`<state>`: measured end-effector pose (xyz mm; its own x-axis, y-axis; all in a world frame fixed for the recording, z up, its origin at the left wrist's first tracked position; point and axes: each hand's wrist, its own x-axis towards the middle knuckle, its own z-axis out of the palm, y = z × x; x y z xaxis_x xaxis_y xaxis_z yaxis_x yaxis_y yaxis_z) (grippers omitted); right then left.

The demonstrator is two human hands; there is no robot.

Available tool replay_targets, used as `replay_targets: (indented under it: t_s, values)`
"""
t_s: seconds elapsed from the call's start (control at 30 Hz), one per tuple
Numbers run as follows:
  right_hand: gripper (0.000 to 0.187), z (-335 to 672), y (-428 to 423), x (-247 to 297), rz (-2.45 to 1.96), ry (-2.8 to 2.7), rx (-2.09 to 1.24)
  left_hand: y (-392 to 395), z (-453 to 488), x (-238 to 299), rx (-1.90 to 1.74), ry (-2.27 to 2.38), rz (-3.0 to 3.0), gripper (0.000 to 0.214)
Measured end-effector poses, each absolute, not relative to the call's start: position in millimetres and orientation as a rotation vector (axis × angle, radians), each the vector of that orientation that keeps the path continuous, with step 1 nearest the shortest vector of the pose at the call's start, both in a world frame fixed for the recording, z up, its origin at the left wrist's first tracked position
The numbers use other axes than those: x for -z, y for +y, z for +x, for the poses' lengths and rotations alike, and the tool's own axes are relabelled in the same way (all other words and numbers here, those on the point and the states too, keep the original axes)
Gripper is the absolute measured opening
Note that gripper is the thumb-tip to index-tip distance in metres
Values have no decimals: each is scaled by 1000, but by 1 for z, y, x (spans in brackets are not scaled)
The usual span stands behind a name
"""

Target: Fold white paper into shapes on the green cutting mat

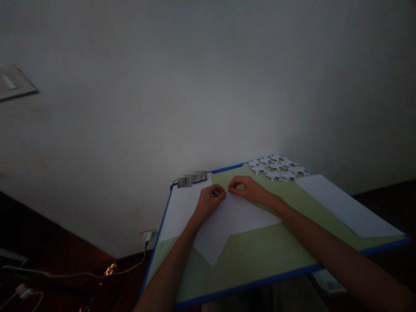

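A white sheet of paper [221, 229] lies partly folded over the pale green tabletop, its lower edge ending in a pointed corner. At its top, my left hand [209, 200] is closed in a pinch on the paper. Close beside it on the right, my right hand [247, 188] pinches the same sheet, thumb and forefinger curled into a ring. The fingertips are nearly together, and the exact fold between them is too small to make out. Under my left forearm and the folded sheet, another white sheet [172, 216] covers the table's left side.
The small green table [260, 251] has a blue rim and stands against a grey wall. Several folded white paper pieces [279, 167] sit at the far right corner, beside a stack of white paper [347, 208]. A phone-like object [193, 178] lies back left. A plugged cord [144, 249] hangs left.
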<state>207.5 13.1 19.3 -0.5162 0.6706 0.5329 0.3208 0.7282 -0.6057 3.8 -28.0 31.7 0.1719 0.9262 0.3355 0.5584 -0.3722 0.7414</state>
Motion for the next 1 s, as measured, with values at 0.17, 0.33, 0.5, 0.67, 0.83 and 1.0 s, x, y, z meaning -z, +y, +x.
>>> replay_targets:
  t_s: [0.17, 0.33, 0.5, 0.67, 0.83, 1.0]
  values:
    - [12, 207, 13, -20, -736, -2117, -582, -30, 6, -34, -1109, 1396, 1974, 7]
    - [13, 205, 11, -21, -696, -2103, -605, -31, 6, -34, -1131, 1365, 1959, 10]
    - [13, 202, 11, -20, -689, -2080, -618, -27, 5, -30, -1125, 1358, 1923, 12]
    - [10, 202, 10, -22, -677, -2070, -587, -26, 3, -29, -1133, 1312, 1825, 14]
    - [11, 206, 12, -24, -673, -2029, -580, -26, 3, -30, -1108, 1341, 1822, 13]
    - [12, 207, 12, -26, -673, -2035, -590, -26, 4, -31, -1094, 1332, 1808, 13]
